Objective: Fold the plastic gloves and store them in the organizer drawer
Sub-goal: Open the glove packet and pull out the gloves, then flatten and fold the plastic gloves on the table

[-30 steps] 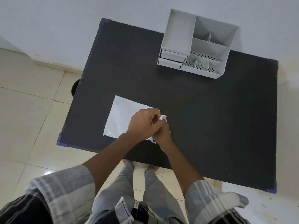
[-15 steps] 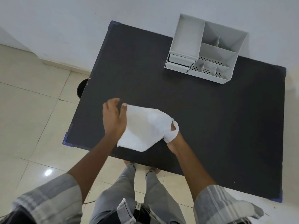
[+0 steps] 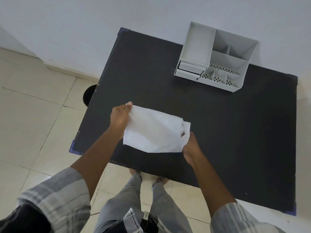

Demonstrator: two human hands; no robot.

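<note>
A white plastic glove [image 3: 152,132] is stretched flat between both hands, just above the near left part of the black table [image 3: 218,132]. My left hand [image 3: 119,117] pinches its left edge, thumb on top. My right hand [image 3: 191,146] grips its right end, where the fingers of the glove bunch up. A white organizer [image 3: 212,61] stands at the far edge of the table against the wall. Its two small drawers [image 3: 189,69] face the near left and look slightly pulled out.
The organizer has several open top compartments, some with perforated floors. A dark round object [image 3: 88,95] sits on the tiled floor by the table's left edge. My legs and feet stand at the near table edge. The wall runs behind the table.
A second ago both hands were bunched together on the glove over a flat white sheet. They have since moved apart, spreading the glove wide between them.
</note>
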